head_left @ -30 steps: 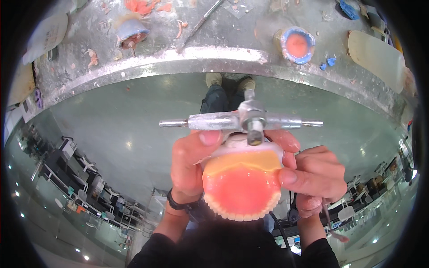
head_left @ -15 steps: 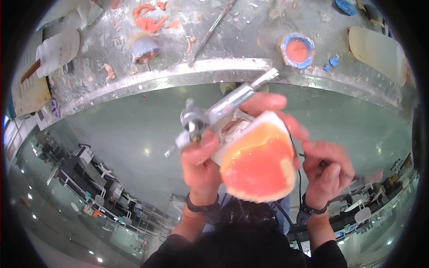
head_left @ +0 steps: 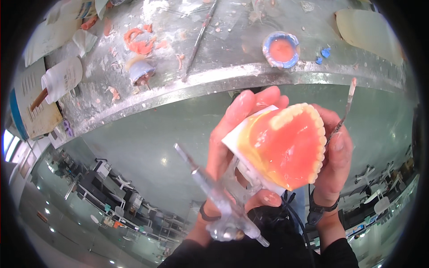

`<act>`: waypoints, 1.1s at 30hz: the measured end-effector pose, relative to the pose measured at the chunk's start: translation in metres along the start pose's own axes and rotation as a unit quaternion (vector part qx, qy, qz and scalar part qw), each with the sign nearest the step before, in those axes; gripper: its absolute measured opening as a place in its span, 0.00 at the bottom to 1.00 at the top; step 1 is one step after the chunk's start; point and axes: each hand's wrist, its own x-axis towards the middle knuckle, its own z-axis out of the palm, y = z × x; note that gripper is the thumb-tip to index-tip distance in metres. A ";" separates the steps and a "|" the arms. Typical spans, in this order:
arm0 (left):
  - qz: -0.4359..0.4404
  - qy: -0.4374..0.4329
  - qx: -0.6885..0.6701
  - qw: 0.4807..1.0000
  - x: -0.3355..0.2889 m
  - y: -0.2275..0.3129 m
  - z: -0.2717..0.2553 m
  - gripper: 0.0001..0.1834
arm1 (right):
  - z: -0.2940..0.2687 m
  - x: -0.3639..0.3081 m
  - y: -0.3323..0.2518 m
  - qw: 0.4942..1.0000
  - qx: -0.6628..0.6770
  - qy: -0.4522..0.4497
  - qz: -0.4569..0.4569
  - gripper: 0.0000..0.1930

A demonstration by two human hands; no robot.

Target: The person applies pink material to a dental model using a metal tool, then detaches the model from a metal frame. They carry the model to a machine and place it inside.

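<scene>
My left hand (head_left: 220, 138) is closed round a dental model with a white plaster base (head_left: 263, 178). On it lies glossy pink-orange wax (head_left: 286, 147), edged by a curved row of cream artificial teeth (head_left: 319, 147). A metal articulator (head_left: 214, 192) is joined behind the model and slants down toward my body, below my left palm. At the model's right side my right hand (head_left: 338, 156) grips a thin wax spatula (head_left: 350, 99), its pink-smeared tip pointing up and away. Some right fingers are hidden behind the teeth.
Beyond my hands runs the metal bench's front edge (head_left: 214, 80). On the bench are a blue-rimmed cup of pink material (head_left: 282, 50), pink scraps (head_left: 139, 44), a long thin tool (head_left: 201, 40), blue bits (head_left: 325, 52) and a white tub (head_left: 65, 80) at left.
The model has turned, its teeth swinging from facing my body to facing right. The articulator has swung down toward me. My right hand has come up beside the model, its spatula now pointing upward.
</scene>
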 end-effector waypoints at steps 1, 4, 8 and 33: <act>0.055 -0.024 -0.005 0.998 0.006 -0.006 0.000 0.55 | -0.001 0.000 -0.001 1.000 0.003 0.004 0.002 0.34; 0.014 0.098 -0.104 0.990 0.001 0.000 0.019 0.48 | 0.001 -0.001 -0.004 1.000 0.003 0.017 0.005 0.36; 0.154 0.002 0.082 0.985 0.003 -0.012 -0.003 0.41 | 0.004 -0.001 -0.007 0.999 0.024 0.002 0.025 0.39; 0.069 -0.179 0.003 0.981 0.014 -0.029 0.005 0.52 | 0.001 0.005 -0.016 0.998 0.056 0.019 0.029 0.42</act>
